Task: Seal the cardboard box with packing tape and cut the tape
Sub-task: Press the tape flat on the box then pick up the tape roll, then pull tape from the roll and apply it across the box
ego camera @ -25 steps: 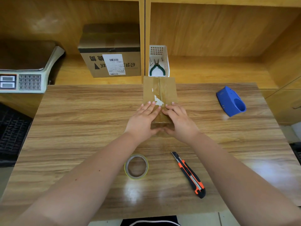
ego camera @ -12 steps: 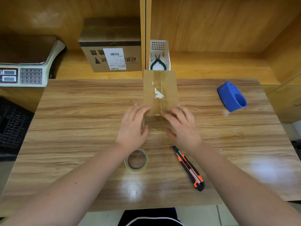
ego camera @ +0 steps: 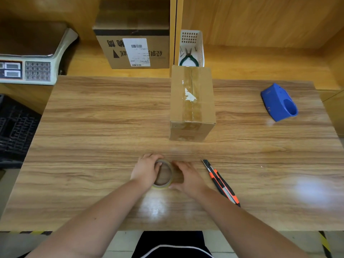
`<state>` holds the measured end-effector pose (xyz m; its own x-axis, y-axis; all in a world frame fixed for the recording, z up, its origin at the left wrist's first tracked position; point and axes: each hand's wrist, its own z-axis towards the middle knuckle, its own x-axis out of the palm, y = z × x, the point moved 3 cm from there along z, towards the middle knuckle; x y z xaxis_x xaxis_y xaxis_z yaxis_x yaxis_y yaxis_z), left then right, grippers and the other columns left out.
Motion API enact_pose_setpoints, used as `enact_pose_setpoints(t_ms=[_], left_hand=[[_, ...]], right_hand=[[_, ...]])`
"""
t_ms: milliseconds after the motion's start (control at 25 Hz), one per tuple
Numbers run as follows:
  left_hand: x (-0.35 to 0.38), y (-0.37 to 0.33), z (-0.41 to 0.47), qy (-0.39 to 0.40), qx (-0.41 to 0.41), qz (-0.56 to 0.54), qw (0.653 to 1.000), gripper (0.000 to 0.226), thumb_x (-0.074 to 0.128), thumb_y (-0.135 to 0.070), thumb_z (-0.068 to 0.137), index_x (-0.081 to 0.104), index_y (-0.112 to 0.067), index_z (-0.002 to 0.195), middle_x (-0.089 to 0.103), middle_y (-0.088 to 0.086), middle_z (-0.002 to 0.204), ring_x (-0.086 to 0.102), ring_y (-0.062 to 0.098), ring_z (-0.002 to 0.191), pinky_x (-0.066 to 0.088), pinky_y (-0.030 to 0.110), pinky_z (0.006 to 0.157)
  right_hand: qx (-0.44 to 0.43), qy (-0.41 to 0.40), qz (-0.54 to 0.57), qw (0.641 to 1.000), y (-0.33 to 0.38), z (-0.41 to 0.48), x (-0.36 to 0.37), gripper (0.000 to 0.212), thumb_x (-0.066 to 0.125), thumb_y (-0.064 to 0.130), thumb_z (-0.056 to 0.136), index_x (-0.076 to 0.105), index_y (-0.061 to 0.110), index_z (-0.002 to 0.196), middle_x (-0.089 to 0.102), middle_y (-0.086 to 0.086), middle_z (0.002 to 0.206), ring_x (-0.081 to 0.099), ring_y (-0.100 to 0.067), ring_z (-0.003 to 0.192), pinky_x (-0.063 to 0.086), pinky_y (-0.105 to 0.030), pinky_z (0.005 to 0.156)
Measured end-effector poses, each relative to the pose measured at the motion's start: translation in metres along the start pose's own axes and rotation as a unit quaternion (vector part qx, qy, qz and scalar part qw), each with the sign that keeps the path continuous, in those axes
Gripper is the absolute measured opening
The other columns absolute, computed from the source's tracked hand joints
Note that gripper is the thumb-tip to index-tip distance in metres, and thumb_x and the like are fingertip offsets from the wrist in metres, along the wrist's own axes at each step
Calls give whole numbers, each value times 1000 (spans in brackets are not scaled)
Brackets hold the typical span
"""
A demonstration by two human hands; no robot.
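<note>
Left hand (ego camera: pixel 145 170) and right hand (ego camera: pixel 188 178) cupped around the clear ring-shaped roll of packing tape (ego camera: pixel 163 174), touching both sides; firm grasp or not, can't tell. Light, stiff, probably slick, so best pinched through the core. Orange-black utility knife (ego camera: pixel 221 183) just right of roll. Brown cardboard box (ego camera: pixel 191 103) beyond roll, flaps down.

The bench (ego camera: pixel 93 127) shows tan wood grain with darker streaks. The cardboard box (ego camera: pixel 192 101) is plain brown with a white scrap on top. The utility knife (ego camera: pixel 221 183) is orange and black, the tape dispenser (ego camera: pixel 279 102) bright blue, the tape roll (ego camera: pixel 163 174) yellowish-clear.
</note>
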<state>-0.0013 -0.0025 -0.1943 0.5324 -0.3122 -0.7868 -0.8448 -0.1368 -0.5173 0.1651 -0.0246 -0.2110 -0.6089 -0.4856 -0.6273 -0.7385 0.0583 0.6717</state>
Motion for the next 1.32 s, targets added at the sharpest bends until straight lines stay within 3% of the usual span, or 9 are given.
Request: enact_pose_setpoints(t_ms=[120, 240, 440, 560, 720, 920, 1080, 1200, 1320], left_hand=[[-3, -3, 6, -16, 4, -25, 1000, 23, 54, -18, 91, 67, -25, 109, 67, 4, 113, 57, 27, 107, 45, 34, 92], [-13, -8, 11, -42, -3, -91, 995, 23, 54, -16, 91, 66, -22, 110, 69, 5, 111, 62, 26, 102, 49, 34, 88], [-26, -29, 9, -69, -20, -183, 981, 20, 53, -17, 93, 65, -21, 108, 72, 0, 98, 66, 18, 91, 53, 31, 82], [-34, -42, 8, -73, -27, -207, 975, 20, 53, -20, 94, 64, -21, 111, 70, -2, 98, 65, 15, 88, 50, 25, 76], [-48, -63, -1, -73, -12, -224, 972, 21, 55, -22, 93, 63, -19, 112, 68, -3, 95, 63, 12, 84, 42, 12, 66], [-82, -88, -7, -77, 42, -217, 972, 14, 58, -18, 91, 65, -17, 104, 66, -4, 84, 58, 9, 73, 40, 7, 59], [-118, -106, 0, -124, 75, -231, 962, 9, 64, -13, 86, 67, -19, 91, 64, -10, 72, 56, 1, 62, 40, 6, 56], [-138, -120, 9, -141, 83, -243, 956, 14, 65, -11, 85, 67, -14, 98, 67, -2, 76, 55, 0, 61, 40, 12, 58], [-160, -137, 7, -133, 107, -319, 932, 27, 61, -14, 89, 56, -19, 115, 65, -1, 92, 59, 2, 72, 46, 16, 68]], right_hand=[[-18, -23, 62, 998, 4, -1, -4, 74, 82, 22, 66, 50, 20, 132, 57, -4, 130, 46, -23, 123, 32, -21, 98], [-48, -68, 117, 990, 9, -6, -21, 62, 78, 23, 72, 55, 21, 129, 60, 3, 124, 52, -11, 117, 35, -13, 98], [-109, -141, 135, 975, 26, -11, -65, 45, 78, 22, 72, 66, 20, 116, 62, 7, 120, 52, -3, 115, 35, -10, 100], [-134, -149, 123, 972, 41, -17, -94, 40, 79, 23, 71, 69, 20, 109, 59, 21, 113, 52, 7, 107, 41, -16, 97], [-157, -169, 165, 959, 62, -26, -122, 20, 78, 18, 73, 74, 19, 93, 67, 10, 102, 60, -6, 100, 47, -25, 89], [-174, -184, 179, 951, 97, -31, -153, 4, 76, 7, 74, 74, 9, 76, 68, 0, 82, 61, -13, 80, 47, -23, 72], [-199, -211, 118, 950, 125, -28, -187, 7, 72, 9, 78, 69, 14, 74, 65, -1, 80, 57, -8, 78, 43, -15, 72], [-201, -233, 66, 949, 145, -24, -205, 8, 64, 9, 83, 63, 16, 78, 59, 3, 82, 52, -3, 80, 38, -14, 73], [-209, -250, 36, 945, 167, -20, -232, 10, 60, 6, 85, 59, 14, 78, 52, 8, 80, 50, -11, 81, 35, -11, 72]])
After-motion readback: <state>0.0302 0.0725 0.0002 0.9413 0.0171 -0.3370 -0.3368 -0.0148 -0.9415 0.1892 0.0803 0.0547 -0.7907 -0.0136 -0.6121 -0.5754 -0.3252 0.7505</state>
